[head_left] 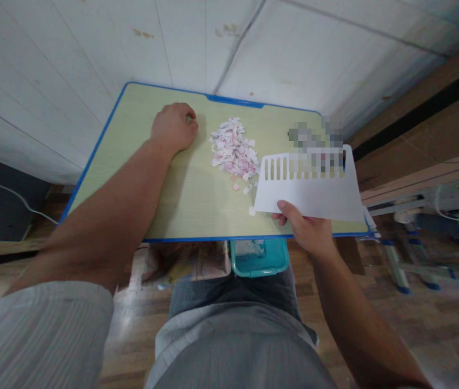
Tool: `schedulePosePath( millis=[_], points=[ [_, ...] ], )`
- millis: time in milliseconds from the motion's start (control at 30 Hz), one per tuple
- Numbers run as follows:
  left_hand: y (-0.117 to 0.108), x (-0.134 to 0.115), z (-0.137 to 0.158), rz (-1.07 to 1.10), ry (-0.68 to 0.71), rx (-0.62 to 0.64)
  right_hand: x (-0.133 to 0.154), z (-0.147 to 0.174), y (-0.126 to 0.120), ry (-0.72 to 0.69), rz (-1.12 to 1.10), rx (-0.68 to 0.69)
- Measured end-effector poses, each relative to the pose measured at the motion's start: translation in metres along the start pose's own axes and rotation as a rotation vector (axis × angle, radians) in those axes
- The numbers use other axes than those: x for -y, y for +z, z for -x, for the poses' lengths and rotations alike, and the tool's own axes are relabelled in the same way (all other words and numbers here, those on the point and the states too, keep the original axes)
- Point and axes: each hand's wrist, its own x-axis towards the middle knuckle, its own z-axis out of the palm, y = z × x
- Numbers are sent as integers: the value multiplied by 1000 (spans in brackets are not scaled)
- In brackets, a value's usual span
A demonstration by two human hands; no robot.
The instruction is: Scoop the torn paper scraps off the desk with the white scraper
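Observation:
A heap of small pinkish-white paper scraps (234, 147) lies mid-table, with a few loose bits at its near side. My right hand (308, 229) grips the lower edge of a white slotted plastic panel (306, 195), thumb on top. The panel is over the right part of the table, its left edge close beside the heap. To the left of the scraps, my left hand (175, 128) rests on the tabletop with curled fingers. Whether anything is inside that hand is hidden.
The light table (197, 208) has a blue rim and stands against a white panelled wall. A pixelated patch covers things at its right rear. Below the front edge is a teal plastic bin (260, 265) with pale contents. Brown boards (419, 119) stand at the right.

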Motion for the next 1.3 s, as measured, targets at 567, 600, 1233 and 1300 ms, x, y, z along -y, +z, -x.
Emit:
schedulePosePath(
  millis=[567,600,1233,1300],
  points=[
    [-5,-8,-3,28,-42,6,7,-11,-6,-88,-58,-45],
    [-4,-7,-4,25,-33,1,6,-11,-6,-87,-50,-46],
    [22,20,-20,19,40,-136,1,-3,-8,-35,5,-52],
    [21,19,-20,5,39,-126,-1,-2,-9,-17,-2,-59]
  ],
)
